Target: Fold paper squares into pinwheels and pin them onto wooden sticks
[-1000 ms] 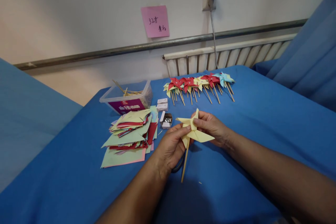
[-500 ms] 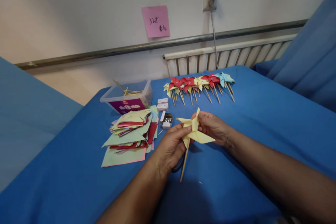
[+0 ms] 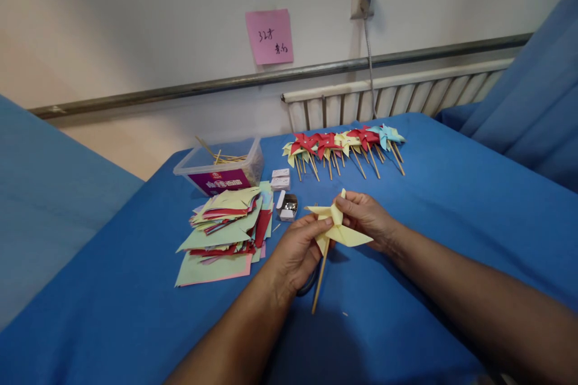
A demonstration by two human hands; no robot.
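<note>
A pale yellow paper pinwheel (image 3: 347,235) is between my two hands above the blue cloth. My left hand (image 3: 303,248) is closed on its left side, thumb pressed near the centre. My right hand (image 3: 365,219) pinches the upper blade on the right between thumb and fingers. A thin wooden stick (image 3: 320,283) slants down from behind the paper, next to my left fingers; its upper part is mostly hidden. Something dark and curved, perhaps a scissors handle (image 3: 307,284), lies partly hidden under my left hand.
Finished pinwheels (image 3: 347,143) lie in a row at the back. Left of my hands are stacked coloured papers (image 3: 226,234), a small open box (image 3: 287,207) of shiny pieces, white boxes (image 3: 280,180) and a clear plastic tub (image 3: 218,165) with sticks. A radiator (image 3: 397,93) stands behind the table.
My right thumb and fingers have pressed the upper blade of the yellow pinwheel further down towards the centre. My left hand keeps its grip almost unmoved.
</note>
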